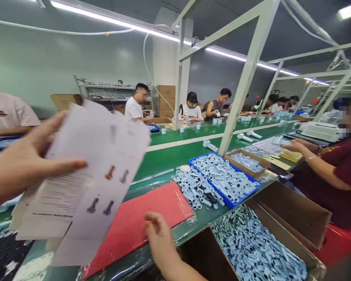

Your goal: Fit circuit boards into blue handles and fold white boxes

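Note:
My left hand [46,160] grips a stack of printed leaflets [105,171], its thumb across the front and fingers behind. The sheets fan out, with small pictures of handled items and blocks of text on them. My right hand [160,238] hovers over the near edge of a red mat [146,210], fingers curled in and thumb close to them, with nothing visible in it. Right of the mat lies a loose pile of light-blue plastic handle-shaped parts [193,187]. Beside it, a blue tray [232,203] is filled with similar parts.
A cardboard box [292,210] of small light-blue parts stands at the lower right. Behind it sits a co-worker [333,168]. A green conveyor belt [163,162] carries white cups and handles. A white frame post [240,97] rises beside the tray. More people work across the belt.

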`<state>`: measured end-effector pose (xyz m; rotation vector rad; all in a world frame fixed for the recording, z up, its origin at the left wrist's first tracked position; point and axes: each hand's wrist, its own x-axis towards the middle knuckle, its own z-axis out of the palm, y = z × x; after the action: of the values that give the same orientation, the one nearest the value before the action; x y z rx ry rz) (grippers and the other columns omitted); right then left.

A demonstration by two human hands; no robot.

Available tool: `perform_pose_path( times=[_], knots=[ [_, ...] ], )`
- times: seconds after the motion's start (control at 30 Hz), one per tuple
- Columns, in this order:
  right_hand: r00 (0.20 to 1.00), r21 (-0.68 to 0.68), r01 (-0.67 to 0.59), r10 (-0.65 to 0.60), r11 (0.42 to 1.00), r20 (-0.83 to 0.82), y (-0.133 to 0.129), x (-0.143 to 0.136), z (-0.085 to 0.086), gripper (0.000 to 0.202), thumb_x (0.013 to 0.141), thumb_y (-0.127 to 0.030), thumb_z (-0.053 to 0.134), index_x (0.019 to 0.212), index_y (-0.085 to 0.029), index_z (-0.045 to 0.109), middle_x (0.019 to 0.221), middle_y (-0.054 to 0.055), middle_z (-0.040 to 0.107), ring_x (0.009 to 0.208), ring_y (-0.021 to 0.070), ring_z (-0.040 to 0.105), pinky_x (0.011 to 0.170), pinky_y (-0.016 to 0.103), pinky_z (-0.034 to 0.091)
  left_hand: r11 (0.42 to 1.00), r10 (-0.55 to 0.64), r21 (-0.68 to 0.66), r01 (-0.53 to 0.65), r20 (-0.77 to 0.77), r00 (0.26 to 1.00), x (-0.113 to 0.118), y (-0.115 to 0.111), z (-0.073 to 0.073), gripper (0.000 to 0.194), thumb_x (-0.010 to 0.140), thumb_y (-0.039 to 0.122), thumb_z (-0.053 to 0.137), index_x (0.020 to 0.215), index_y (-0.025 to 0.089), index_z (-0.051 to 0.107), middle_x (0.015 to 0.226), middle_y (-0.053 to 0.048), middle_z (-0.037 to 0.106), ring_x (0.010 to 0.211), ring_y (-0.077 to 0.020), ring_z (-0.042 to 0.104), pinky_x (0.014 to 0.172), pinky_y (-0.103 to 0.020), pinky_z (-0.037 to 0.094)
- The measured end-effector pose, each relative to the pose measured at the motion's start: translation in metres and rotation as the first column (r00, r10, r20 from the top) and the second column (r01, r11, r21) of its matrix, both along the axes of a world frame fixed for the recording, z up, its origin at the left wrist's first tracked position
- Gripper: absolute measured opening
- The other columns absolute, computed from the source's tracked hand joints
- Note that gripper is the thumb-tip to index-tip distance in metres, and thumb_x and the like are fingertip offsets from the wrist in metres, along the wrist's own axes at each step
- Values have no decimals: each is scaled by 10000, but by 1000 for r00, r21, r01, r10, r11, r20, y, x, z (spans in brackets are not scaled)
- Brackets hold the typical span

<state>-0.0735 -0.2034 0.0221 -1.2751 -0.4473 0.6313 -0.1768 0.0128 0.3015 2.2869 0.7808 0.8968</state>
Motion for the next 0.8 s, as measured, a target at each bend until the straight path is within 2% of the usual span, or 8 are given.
perform_pose_path(
  times=[0.07, 0.13, 0.23, 0.33, 0.47, 0.63, 0.73, 0.8],
  knots=[
    [990, 41, 136, -134, 990, -53, -19, 16, -4, 579, 772, -641, 722, 1152, -208, 679, 1199, 142, 702, 1089, 310, 681, 1003, 468, 560, 967, 20, 247, 62, -315, 949, 10, -20, -11, 1290, 422, 632, 932, 1554, 501, 326, 1477, 18, 577, 1222, -419, 625, 1039, -554, 531],
    [973, 70, 224, -219, 972, -69, -31, 30, -2, 598, 751, -641, 740, 1166, -218, 664, 1267, 142, 677, 1172, 307, 658, 1055, 452, 541, 904, -23, 333, 268, -590, 807, 27, -39, -39, 1192, 615, 541, 854, 1610, 457, 204, 1503, -35, 547, 1242, -384, 622, 1029, -460, 529],
    [966, 57, 257, -255, 965, -42, -38, 43, -1, 593, 762, -628, 734, 1190, -224, 663, 1315, 137, 658, 1253, 301, 622, 1116, 449, 505, 871, -175, 129, 474, -820, 545, 48, -53, -87, 1162, 711, 422, 767, 1644, 371, 78, 1341, -129, 606, 1071, -361, 687, 850, -396, 559],
    [974, 14, 226, -226, 974, 2, -40, 48, -8, 563, 796, -607, 720, 1201, -218, 676, 1305, 137, 663, 1228, 297, 635, 1079, 446, 532, 869, -293, -25, 494, -831, 473, 51, -46, -109, 1266, 664, 508, 825, 1645, 356, 41, 1383, -148, 560, 1172, -385, 644, 916, -406, 543],
    [987, -28, 160, -159, 987, 33, -42, 51, -13, 568, 757, -617, 754, 1141, -201, 707, 1212, 146, 701, 1093, 296, 687, 960, 444, 591, 928, -206, 16, 373, -810, 549, 42, -27, -104, 1344, 574, 481, 915, 1649, 276, 135, 1424, -168, 570, 1211, -400, 624, 988, -434, 514],
    [998, -106, 31, -25, 994, 56, -42, 59, -10, 603, 705, -647, 786, 1127, -222, 719, 1193, 121, 716, 1025, 285, 708, 973, 454, 587, 951, -203, -18, 308, -789, 580, 38, -17, -93, 1036, 585, 435, 939, 1494, 287, 466, 1284, -97, 688, 1119, -384, 661, 937, -447, 521],
    [998, -134, -53, 57, 990, 24, -38, 64, -8, 635, 700, -673, 794, 1154, -236, 720, 1256, 114, 701, 1073, 283, 703, 954, 418, 598, 964, -194, -21, 266, -738, 647, 27, -4, -65, 1058, 588, 395, 954, 1514, 300, 451, 1349, -82, 657, 1190, -364, 629, 1022, -454, 492],
    [996, -127, -87, 87, 988, -1, -34, 65, -6, 654, 694, -697, 797, 1153, -237, 724, 1280, 113, 693, 1081, 275, 698, 932, 392, 602, 973, -228, -153, 171, -542, 809, 7, 8, -34, 988, 602, 312, 946, 1482, 272, 498, 1396, -74, 628, 1236, -336, 608, 1074, -436, 474]
  ],
)
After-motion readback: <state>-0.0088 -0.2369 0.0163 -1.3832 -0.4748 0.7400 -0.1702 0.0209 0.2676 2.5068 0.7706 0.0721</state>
